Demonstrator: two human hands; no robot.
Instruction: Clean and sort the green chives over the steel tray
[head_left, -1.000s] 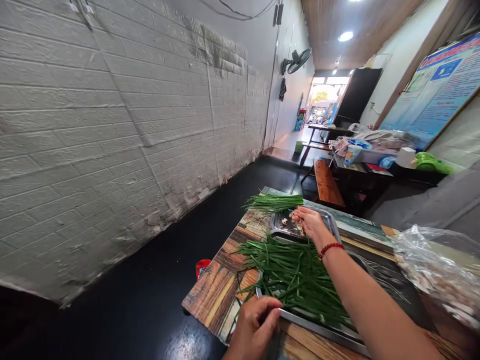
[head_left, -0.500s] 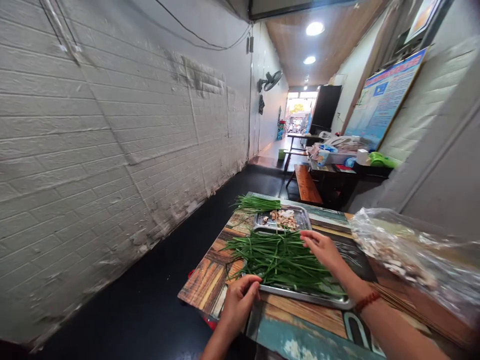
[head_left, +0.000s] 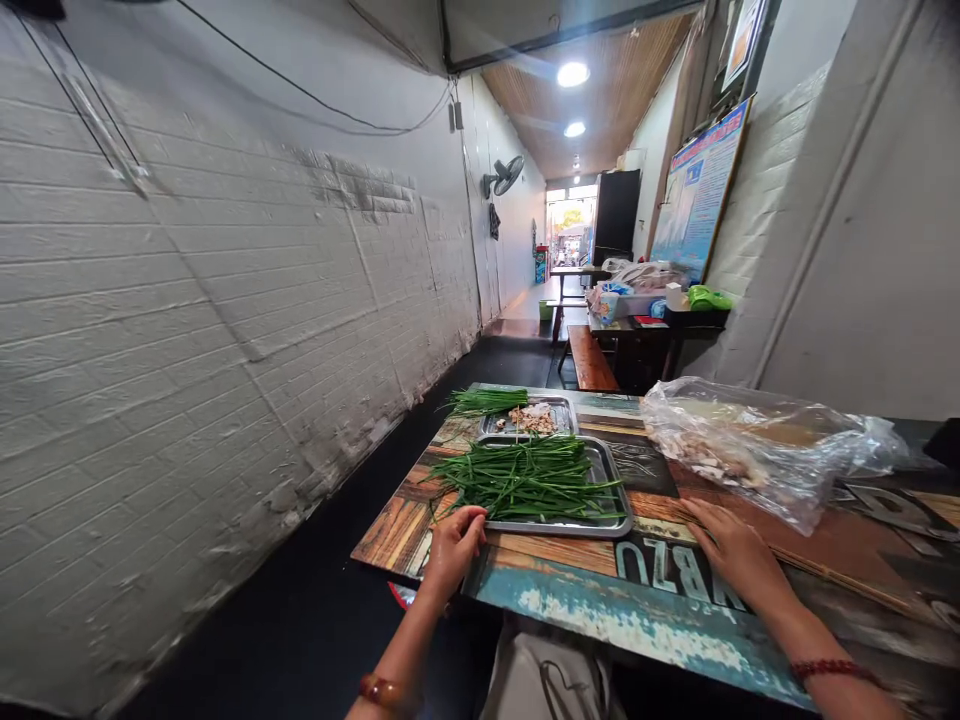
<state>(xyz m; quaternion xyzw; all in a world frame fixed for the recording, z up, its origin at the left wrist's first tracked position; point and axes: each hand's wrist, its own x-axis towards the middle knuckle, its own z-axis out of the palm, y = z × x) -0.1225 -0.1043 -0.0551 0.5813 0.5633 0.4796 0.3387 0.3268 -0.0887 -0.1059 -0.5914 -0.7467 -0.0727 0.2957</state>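
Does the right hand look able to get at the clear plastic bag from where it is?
Probably yes: the clear plastic bag lies just beyond the right hand, and only tabletop shows between them.

The patchwork-wood table (head_left: 570, 600) bears large printed letters (head_left: 664, 570). Directly on it lie a near metal tray (head_left: 611, 470), a far metal tray (head_left: 566, 413), a clear plastic bag (head_left: 795, 435) and thin sticks (head_left: 847, 577).

The right hand (head_left: 735, 550) had left the chopped pieces (head_left: 534, 418) in the far tray (head_left: 567, 414), passed the near chives (head_left: 525, 480) and come to the table's (head_left: 540, 590) right side, by the sticks (head_left: 847, 578). Its bunched fingers had straightened. The view had swung, bringing the left bracelet (head_left: 380, 690) and more of the bag (head_left: 757, 430) into sight.
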